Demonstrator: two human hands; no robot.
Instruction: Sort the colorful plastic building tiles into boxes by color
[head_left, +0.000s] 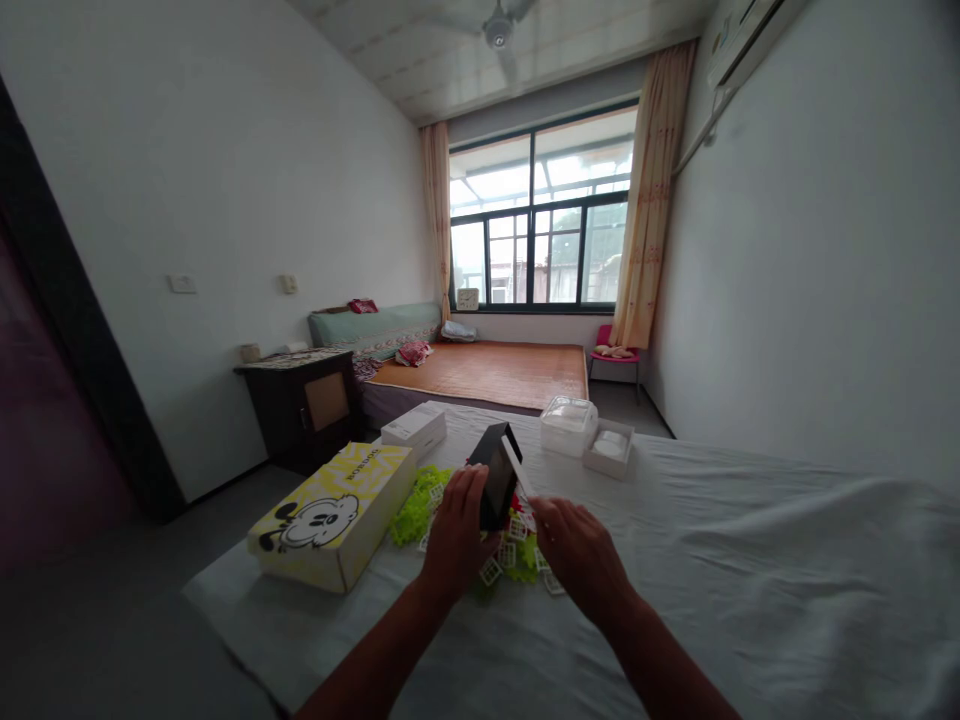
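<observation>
Gripping a black box (495, 485) in the head view, the left hand (459, 520) holds it from the left, over bright plastic bits (414, 505). Its long side tilts up and away. On its right, the right hand (574, 540) pinches a thin white piece (514, 464).

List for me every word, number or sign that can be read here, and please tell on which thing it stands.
"BOBDOG", small and slightly blurred: on the yellow box, above a cartoon dog face.
Clock on the windowsill: face marks too small to read.
White box: faint print, unreadable.
Air conditioner: label too small to read.
Black box in the left hand: no text can be made out.
</observation>
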